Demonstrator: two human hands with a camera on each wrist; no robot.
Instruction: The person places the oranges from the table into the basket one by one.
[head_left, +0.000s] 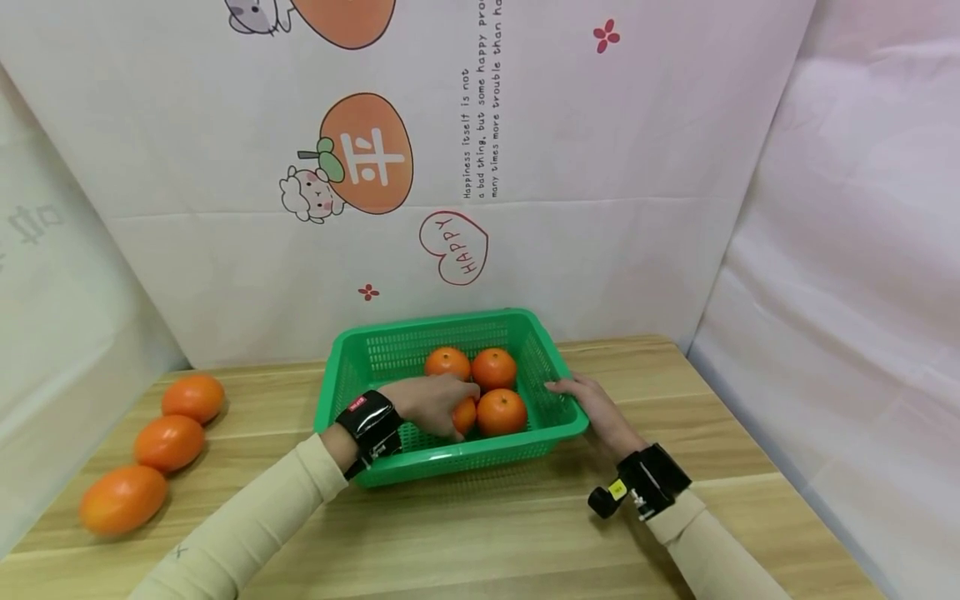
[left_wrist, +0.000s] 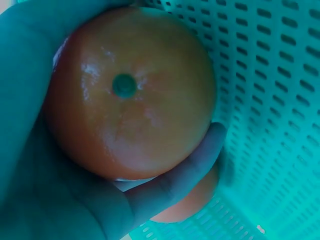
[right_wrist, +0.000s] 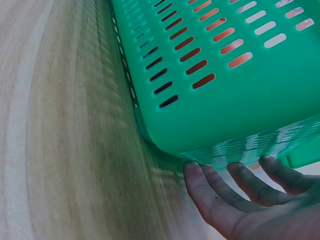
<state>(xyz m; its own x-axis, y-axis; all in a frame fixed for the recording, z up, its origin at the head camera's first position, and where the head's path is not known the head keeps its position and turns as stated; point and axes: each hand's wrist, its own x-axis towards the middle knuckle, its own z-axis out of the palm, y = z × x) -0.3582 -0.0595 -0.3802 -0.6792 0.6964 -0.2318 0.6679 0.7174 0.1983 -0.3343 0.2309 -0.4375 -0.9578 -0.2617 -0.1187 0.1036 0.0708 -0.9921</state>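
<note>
Head view: left hand curled round one orange inside a green basket, right hand gripping its rim; three more oranges beside the held one, three outside oranges leftward; behind, the cloth reads "HAPPY"

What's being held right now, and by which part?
The left grip holds an orange around its sides; the right grip, the basket by its right rim.

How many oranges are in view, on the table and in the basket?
7. Three oranges lie in a row on the table, left of the basket; inside it, two at the back, one at front right, one in the left hand, which may hide another.
</note>
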